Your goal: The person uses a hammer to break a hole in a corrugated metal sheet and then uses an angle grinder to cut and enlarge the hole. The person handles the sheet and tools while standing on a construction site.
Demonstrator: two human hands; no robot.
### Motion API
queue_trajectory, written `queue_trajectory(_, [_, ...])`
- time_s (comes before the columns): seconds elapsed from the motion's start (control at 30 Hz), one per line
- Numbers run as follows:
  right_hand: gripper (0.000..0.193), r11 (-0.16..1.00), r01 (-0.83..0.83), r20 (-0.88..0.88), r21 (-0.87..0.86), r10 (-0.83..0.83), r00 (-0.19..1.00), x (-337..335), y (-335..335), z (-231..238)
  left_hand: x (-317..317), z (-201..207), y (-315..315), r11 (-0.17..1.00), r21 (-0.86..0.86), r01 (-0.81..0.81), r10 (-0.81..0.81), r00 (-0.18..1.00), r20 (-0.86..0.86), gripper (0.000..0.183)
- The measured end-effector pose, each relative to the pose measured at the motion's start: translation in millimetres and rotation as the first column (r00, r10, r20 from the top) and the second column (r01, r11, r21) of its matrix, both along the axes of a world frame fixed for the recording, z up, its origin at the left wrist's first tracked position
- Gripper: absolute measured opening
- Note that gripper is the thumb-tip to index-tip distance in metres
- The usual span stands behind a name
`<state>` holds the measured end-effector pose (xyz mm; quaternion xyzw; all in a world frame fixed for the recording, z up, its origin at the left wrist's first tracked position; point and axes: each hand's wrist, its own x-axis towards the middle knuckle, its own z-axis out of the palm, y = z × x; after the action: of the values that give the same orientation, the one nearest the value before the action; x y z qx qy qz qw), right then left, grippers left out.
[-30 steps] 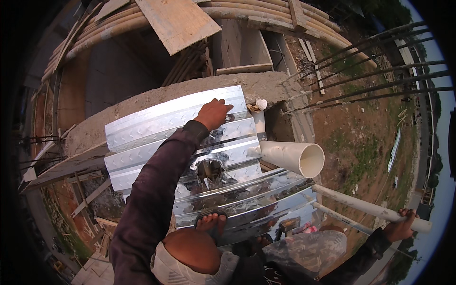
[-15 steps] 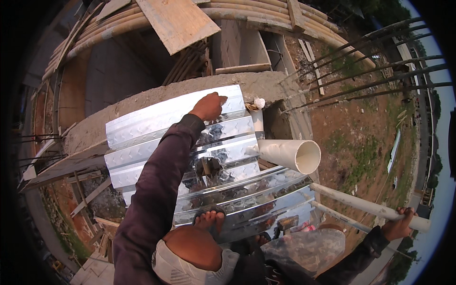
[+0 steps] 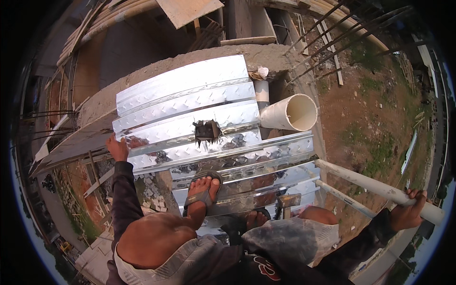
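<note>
A shiny ribbed metal decking sheet [image 3: 187, 111] lies in front of me, with a jagged square hole cut through it. My left hand [image 3: 117, 148] is at the sheet's left edge, fingers closed on the rim. Far out to the right, my right hand [image 3: 409, 211] is wrapped around a pale round pole [image 3: 361, 183] that slants away from the deck. A wide cream plastic pipe [image 3: 299, 112] lies against the sheet's right end, its open mouth facing me. My sandalled foot [image 3: 202, 192] rests on the lower metal decking [image 3: 247, 185].
Beyond the sheet runs a rough concrete beam [image 3: 161, 66], with plywood [image 3: 190, 9] past it. Long rebar rods [image 3: 342, 38] jut out at upper right. Earth ground [image 3: 351, 114] lies far below on the right. A wooden-headed tool [image 3: 287, 202] sits near my feet.
My left hand has gone from the sheet's upper right part to its left edge and closed there. The view has shifted, uncovering the hole. My right hand keeps its hold on the pole.
</note>
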<state>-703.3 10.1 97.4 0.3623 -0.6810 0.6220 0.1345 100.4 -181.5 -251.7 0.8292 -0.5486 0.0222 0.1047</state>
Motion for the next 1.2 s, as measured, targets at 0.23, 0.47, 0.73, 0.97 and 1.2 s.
queue_trajectory(0.23, [0.014,0.986,-0.128,0.094,-0.110,0.138,0.986,-16,-3,-8,-60,133,-32,0.905,-0.008,0.425,-0.423,0.904,0.059,0.050])
queue_trajectory(0.47, [0.016,0.977,-0.198,-0.019,-0.077,0.197,0.980,-20,-9,-14,-189,332,-58,0.628,0.050,0.777,-0.740,0.576,0.347,0.042])
queue_trajectory(0.73, [0.022,0.994,-0.054,-0.019,-0.093,0.053,0.998,-14,-11,-15,-188,215,2,0.818,0.077,0.570,-0.570,0.821,-0.013,0.036])
queue_trajectory(0.97, [0.033,0.996,-0.080,0.043,0.049,0.078,0.996,5,-16,-5,83,4,111,0.911,0.337,-0.238,0.271,0.961,-0.055,0.070])
queue_trajectory(1.2, [0.042,0.972,-0.147,0.059,0.181,0.139,0.989,92,116,-53,8,-98,123,0.682,0.515,-0.519,0.364,-0.370,-0.855,0.056])
